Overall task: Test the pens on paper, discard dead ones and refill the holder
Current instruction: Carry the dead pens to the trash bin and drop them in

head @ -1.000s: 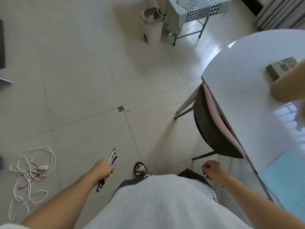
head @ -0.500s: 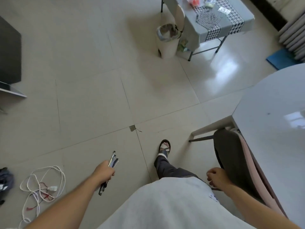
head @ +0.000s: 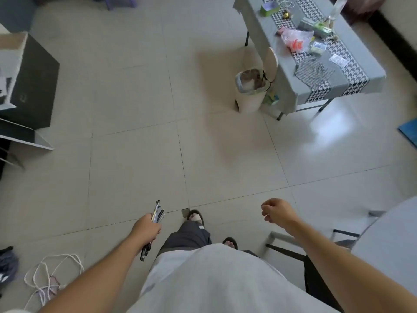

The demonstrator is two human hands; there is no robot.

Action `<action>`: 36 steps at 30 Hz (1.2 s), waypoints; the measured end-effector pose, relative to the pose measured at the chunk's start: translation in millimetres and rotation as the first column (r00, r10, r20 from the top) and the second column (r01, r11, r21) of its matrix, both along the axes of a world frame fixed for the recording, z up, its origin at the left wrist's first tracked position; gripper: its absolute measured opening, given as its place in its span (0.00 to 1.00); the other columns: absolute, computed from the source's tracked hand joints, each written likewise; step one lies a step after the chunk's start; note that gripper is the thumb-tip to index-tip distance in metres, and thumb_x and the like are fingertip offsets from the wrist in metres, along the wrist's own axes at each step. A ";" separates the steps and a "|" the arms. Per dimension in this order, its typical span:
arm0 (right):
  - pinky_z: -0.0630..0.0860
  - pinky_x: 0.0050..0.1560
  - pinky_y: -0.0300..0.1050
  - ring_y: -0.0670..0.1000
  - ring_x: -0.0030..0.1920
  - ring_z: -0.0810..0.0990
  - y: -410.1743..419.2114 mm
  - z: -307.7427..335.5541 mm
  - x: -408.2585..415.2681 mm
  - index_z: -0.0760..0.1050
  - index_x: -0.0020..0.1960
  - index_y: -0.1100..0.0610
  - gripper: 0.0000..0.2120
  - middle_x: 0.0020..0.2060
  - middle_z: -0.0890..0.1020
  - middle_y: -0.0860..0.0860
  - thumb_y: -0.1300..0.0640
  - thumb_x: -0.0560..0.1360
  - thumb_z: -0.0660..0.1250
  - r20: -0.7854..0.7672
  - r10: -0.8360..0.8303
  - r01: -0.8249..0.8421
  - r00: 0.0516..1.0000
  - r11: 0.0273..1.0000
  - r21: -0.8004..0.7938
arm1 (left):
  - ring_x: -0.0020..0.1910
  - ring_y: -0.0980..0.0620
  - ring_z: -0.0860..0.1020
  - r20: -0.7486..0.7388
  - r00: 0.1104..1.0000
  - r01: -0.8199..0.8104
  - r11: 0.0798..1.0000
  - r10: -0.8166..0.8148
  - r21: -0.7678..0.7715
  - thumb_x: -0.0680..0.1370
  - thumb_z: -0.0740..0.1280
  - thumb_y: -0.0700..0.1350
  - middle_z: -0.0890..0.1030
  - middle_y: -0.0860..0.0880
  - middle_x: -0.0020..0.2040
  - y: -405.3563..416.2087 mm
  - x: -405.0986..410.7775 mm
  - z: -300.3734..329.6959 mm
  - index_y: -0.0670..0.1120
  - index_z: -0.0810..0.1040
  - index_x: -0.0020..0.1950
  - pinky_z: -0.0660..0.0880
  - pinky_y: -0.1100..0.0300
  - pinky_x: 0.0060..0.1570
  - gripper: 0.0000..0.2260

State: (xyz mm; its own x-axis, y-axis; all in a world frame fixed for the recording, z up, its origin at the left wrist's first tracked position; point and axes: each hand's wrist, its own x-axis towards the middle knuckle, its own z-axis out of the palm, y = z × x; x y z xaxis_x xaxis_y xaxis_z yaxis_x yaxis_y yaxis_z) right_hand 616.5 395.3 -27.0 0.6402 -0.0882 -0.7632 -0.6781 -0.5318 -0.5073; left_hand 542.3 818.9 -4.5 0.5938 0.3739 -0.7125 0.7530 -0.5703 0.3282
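My left hand [head: 146, 228] grips a bunch of pens [head: 157, 213], their ends sticking out above and below my fist. My right hand [head: 278, 211] hangs in front of me with loosely curled fingers and holds nothing. A beige waste bin [head: 249, 96] with its lid up and a liner inside stands on the tiled floor ahead, beside a low grey table [head: 352, 71]. No paper or pen holder is in sight.
The low grey table carries a houndstooth runner and small clutter. A white round table [head: 397, 240] and a dark chair [head: 316, 265] are at my right. A white cable [head: 48, 281] lies on the floor at lower left. A dark cabinet [head: 33, 84] stands at far left.
I have walked away from the round table toward the bin, which now looks nearer. My left hand keeps hold of the pens. My right hand has swung forward.
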 end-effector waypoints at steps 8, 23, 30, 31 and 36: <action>0.77 0.39 0.47 0.56 0.37 0.81 -18.7 -31.2 95.8 0.80 0.49 0.63 0.07 0.43 0.85 0.61 0.64 0.79 0.64 -0.191 -0.025 -0.005 0.981 0.988 -0.155 | 0.25 0.48 0.73 -0.075 0.997 0.000 0.999 -0.003 -0.039 0.70 0.63 0.35 0.78 0.47 0.28 33.9 156.2 -34.8 0.42 0.75 0.41 0.68 0.62 0.28 0.04; 0.83 0.44 0.49 0.54 0.42 0.86 -18.8 -11.8 350.0 0.80 0.51 0.57 0.05 0.42 0.86 0.54 0.59 0.80 0.65 -0.040 -0.246 0.235 0.968 0.954 -0.185 | 0.26 0.48 0.73 -0.027 0.974 0.225 0.972 -0.227 -0.069 0.70 0.63 0.35 0.79 0.46 0.30 24.0 548.5 -18.0 0.43 0.74 0.43 0.70 0.61 0.30 0.04; 0.81 0.53 0.49 0.53 0.49 0.83 -62.3 -24.0 480.5 0.80 0.53 0.55 0.07 0.48 0.84 0.51 0.57 0.81 0.63 -0.108 -0.012 -0.008 0.994 0.982 -0.187 | 0.27 0.47 0.74 -0.055 0.968 0.243 0.968 -0.246 -0.067 0.68 0.63 0.36 0.79 0.44 0.32 -54.5 666.8 -21.6 0.43 0.73 0.44 0.71 0.59 0.32 0.06; 0.81 0.54 0.49 0.53 0.49 0.83 -70.2 -24.5 497.7 0.80 0.53 0.55 0.07 0.48 0.84 0.51 0.57 0.81 0.63 -0.115 0.016 -0.038 0.993 0.981 -0.191 | 0.28 0.47 0.75 -0.056 0.963 0.262 0.963 -0.265 -0.059 0.68 0.64 0.36 0.79 0.45 0.31 -67.4 681.5 -20.0 0.44 0.73 0.44 0.71 0.60 0.31 0.07; 0.78 0.48 0.45 0.54 0.48 0.83 -105.4 -18.1 587.8 0.81 0.51 0.57 0.08 0.45 0.84 0.52 0.59 0.79 0.64 -0.114 0.046 -0.070 0.992 0.974 -0.215 | 0.32 0.46 0.79 -0.023 0.949 0.314 0.948 -0.315 -0.045 0.69 0.65 0.38 0.81 0.44 0.37 -129.1 763.1 -17.1 0.49 0.71 0.47 0.73 0.59 0.32 0.10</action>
State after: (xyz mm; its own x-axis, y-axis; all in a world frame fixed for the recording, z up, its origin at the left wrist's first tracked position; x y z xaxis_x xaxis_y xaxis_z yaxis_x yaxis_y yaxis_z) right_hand 1204.3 289.9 -45.1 0.5645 -0.2251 -0.7942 -0.6871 -0.6613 -0.3010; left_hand 1305.4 689.8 -21.6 0.6551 0.1417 -0.7421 0.5470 -0.7665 0.3365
